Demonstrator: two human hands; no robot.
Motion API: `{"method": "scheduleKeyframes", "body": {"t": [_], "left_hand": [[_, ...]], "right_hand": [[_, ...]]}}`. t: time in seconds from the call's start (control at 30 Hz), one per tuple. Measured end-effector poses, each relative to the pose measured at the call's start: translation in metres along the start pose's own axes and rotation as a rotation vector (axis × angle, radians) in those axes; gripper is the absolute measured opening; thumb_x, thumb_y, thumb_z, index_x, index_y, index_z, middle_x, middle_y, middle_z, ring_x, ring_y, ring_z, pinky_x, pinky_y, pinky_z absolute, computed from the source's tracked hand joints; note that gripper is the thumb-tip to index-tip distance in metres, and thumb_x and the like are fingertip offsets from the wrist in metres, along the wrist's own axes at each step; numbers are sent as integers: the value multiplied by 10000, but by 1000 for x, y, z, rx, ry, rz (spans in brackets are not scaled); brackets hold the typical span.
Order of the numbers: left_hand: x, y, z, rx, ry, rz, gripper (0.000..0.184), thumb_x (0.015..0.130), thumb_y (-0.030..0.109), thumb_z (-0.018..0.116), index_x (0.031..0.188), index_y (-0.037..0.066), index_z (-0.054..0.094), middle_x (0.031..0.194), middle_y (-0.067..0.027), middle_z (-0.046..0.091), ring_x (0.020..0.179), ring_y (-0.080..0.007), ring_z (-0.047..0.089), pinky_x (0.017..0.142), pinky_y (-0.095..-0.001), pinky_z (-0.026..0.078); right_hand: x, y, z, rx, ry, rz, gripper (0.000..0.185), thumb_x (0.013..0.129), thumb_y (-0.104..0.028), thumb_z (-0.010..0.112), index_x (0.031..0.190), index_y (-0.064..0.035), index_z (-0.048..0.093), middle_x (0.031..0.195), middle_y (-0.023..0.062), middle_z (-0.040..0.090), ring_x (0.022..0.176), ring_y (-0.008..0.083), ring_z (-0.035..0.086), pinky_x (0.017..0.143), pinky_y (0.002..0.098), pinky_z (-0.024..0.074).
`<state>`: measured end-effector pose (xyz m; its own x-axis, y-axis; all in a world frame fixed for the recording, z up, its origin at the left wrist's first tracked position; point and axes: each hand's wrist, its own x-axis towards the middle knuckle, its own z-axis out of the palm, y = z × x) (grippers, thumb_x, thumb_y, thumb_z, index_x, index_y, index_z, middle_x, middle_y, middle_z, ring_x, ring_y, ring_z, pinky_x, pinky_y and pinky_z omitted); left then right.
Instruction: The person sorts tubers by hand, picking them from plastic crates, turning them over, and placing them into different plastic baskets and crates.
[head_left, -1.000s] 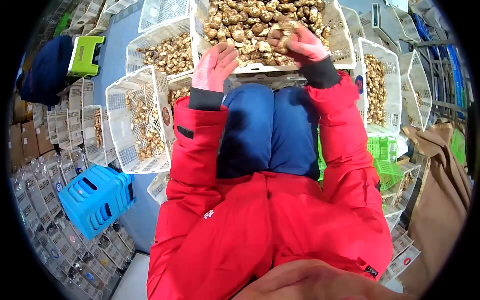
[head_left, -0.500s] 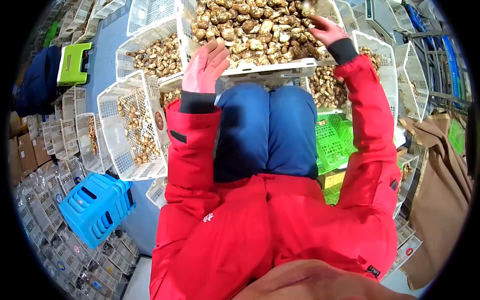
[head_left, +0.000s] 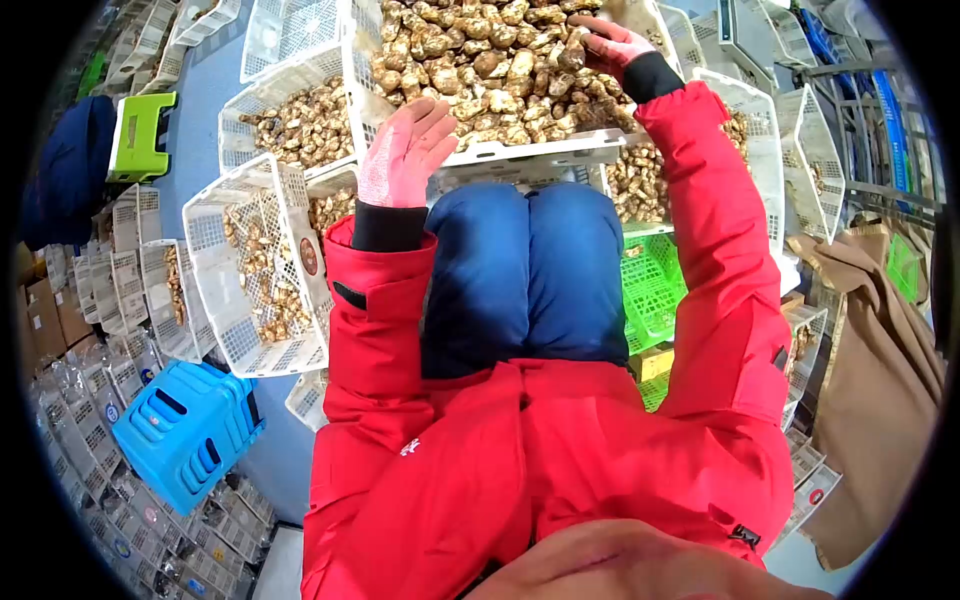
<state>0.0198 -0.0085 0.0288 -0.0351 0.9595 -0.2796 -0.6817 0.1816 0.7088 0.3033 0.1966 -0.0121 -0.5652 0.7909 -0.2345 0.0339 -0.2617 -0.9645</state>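
Observation:
A big white crate [head_left: 560, 146] in front of my knees is heaped with mushrooms [head_left: 480, 60], thick-stemmed, pale and brown with dirt on them. At the heap's right side, my right hand [head_left: 618, 46] has its fingers and thumb closed about a brown mushroom [head_left: 573, 50]. My left hand [head_left: 405, 155] is held over the crate's near left corner, fingers stretched out and nothing in it. Both hands look pinkish, and dark cuffs show at the wrists.
White baskets of smaller mushrooms stand left [head_left: 255, 270], behind it [head_left: 235, 125] and right [head_left: 765, 150]. A green basket [head_left: 652, 285] is beside my right leg. On the left are a blue stool [head_left: 185, 430] and a green stool [head_left: 140, 138]. Brown cloth [head_left: 870, 370] hangs at right.
My right hand has moved left and inward over the heap and closed on a mushroom. My left hand stays outstretched near the crate corner. The whole view has shifted slightly.

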Motion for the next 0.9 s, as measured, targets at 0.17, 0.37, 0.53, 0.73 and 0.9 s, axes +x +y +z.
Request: {"method": "scheduleKeyframes", "body": {"t": [0.17,0.37,0.53,0.73,0.9], "left_hand": [[-6,-7,22,45,16,13,422,903,294,387,1163,-38,377,1143,-195,466,1026,-259,502,858,-339,427],[-11,-8,21,65,-2,29,449,895,287,400,1190,-50,363,1189,-177,452,1086,-259,468,915,-346,396],[-9,-12,25,51,-31,-2,444,903,276,378,1209,-43,342,1212,-186,425,1097,-262,456,925,-349,385],[2,-18,34,238,-76,33,527,816,178,506,1270,21,291,1252,-184,371,1064,-240,469,877,-330,413],[26,-34,44,343,-166,209,564,746,47,545,1259,29,312,1215,-126,409,991,-188,499,810,-277,436]], "right_hand": [[-40,-19,54,382,-121,-85,655,782,-270,589,1314,-83,257,1194,87,446,1092,206,454,857,309,405],[-53,-30,92,396,-214,-241,569,803,-134,559,1276,14,281,1211,198,432,1101,279,459,902,313,391],[-58,-34,95,404,-192,-215,532,814,-144,541,1259,34,309,1154,170,474,1074,247,474,926,315,356],[-49,-23,104,415,-47,9,393,864,-189,464,1240,-91,402,1077,20,561,970,112,539,632,205,469],[-37,-17,126,286,-60,1,349,884,-249,433,1191,-85,452,1071,41,499,907,136,501,748,276,438]]}}
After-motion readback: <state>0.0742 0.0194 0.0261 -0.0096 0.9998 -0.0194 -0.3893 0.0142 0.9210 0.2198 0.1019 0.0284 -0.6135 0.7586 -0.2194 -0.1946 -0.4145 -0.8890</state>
